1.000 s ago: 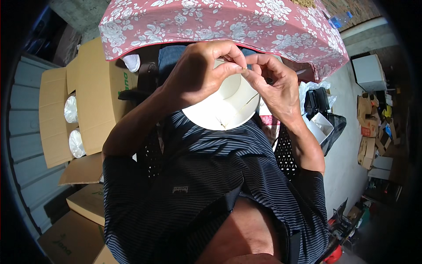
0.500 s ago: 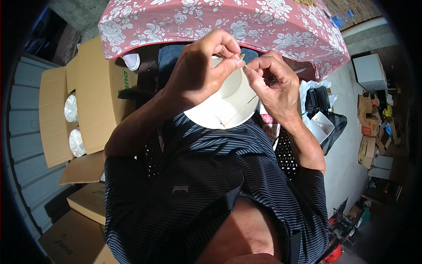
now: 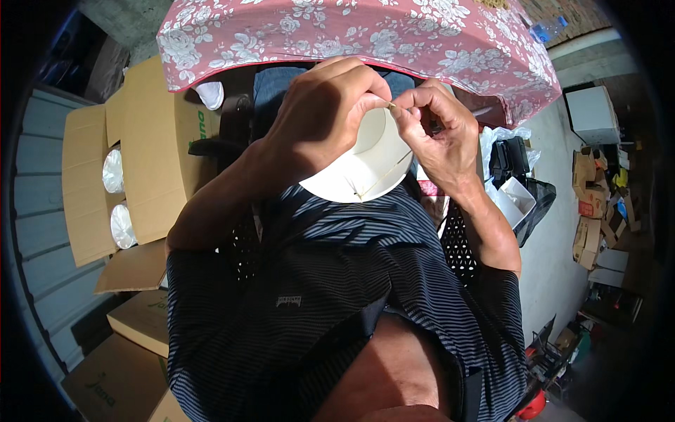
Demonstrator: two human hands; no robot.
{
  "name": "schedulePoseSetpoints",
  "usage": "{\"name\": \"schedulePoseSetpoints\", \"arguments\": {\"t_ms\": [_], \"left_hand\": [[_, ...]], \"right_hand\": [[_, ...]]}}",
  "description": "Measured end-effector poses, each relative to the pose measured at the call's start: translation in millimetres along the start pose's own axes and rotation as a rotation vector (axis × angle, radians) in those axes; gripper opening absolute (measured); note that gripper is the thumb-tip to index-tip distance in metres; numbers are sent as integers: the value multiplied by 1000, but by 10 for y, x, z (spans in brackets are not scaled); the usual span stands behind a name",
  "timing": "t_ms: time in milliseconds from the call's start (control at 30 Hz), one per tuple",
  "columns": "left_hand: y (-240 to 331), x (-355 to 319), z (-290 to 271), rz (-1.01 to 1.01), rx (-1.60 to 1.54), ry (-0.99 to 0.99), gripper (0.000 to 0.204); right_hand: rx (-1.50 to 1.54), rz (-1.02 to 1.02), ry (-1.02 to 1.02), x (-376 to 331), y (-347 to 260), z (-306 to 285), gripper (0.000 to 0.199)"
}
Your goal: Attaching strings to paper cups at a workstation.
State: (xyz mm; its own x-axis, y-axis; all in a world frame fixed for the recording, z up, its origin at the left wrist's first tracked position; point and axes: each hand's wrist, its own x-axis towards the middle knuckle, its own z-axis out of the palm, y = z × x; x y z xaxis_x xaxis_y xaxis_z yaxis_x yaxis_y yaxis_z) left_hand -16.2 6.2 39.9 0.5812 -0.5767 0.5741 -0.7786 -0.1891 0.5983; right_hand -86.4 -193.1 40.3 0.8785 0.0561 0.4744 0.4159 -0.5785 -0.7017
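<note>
Fingers (image 3: pixel 365 88) of the left hand (image 3: pixel 320 116) curl tight over the rim of a white, round paper bowl (image 3: pixel 365 169), thumb and forefinger pressed together at its upper edge, while the right hand (image 3: pixel 439 137) meets them there with its own fingertips pinched shut on the end of a thin, pale straw-coloured strand (image 3: pixel 383 176) that runs down across the bowl's inside. Largest behind the bowl is the table draped in a pink cloth with white flowers (image 3: pixel 351 32), its edge just above both hands. Left of the bowl stands an open brown cardboard carton (image 3: pixel 151 155) holding stacks of white bowls wrapped in clear plastic (image 3: pixel 114 169), and further flat cardboard boxes (image 3: pixel 133 316) lie below that, well apart from the bowl. Right of the bowl, near the right forearm, a small open white box (image 3: pixel 517 200) rests on a dark bag, and farther right small brown cartons (image 3: pixel 587 204) lie scattered on the pale floor.
</note>
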Motion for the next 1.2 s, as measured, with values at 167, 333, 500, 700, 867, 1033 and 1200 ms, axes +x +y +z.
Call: {"name": "schedulePoseSetpoints", "arguments": {"t_ms": [167, 333, 500, 700, 867, 1033, 1200], "left_hand": [[-14, 55, -48, -186, -257, -96, 8], [-49, 106, -24, -238, -374, -123, 14], [-97, 155, -31, -237, -505, -72, 25], [-119, 167, -69, -400, -640, -138, 30], [-141, 143, -43, -386, -608, -127, 31], [-106, 130, -7, -350, -538, -95, 31], [-158, 125, 14, -265, -449, -59, 30]], "right_hand": [[132, 79, 17, -28, 19, 13, 7], [273, 302, 18, -13, -42, -6, 8], [377, 363, 46, 22, -53, -4, 7], [292, 259, 51, -11, -25, 1, 8], [170, 199, 29, -16, -36, -18, 12], [-71, -48, 96, 16, -9, -18, 7], [-53, 9, 83, 21, 14, -51, 6]]}}
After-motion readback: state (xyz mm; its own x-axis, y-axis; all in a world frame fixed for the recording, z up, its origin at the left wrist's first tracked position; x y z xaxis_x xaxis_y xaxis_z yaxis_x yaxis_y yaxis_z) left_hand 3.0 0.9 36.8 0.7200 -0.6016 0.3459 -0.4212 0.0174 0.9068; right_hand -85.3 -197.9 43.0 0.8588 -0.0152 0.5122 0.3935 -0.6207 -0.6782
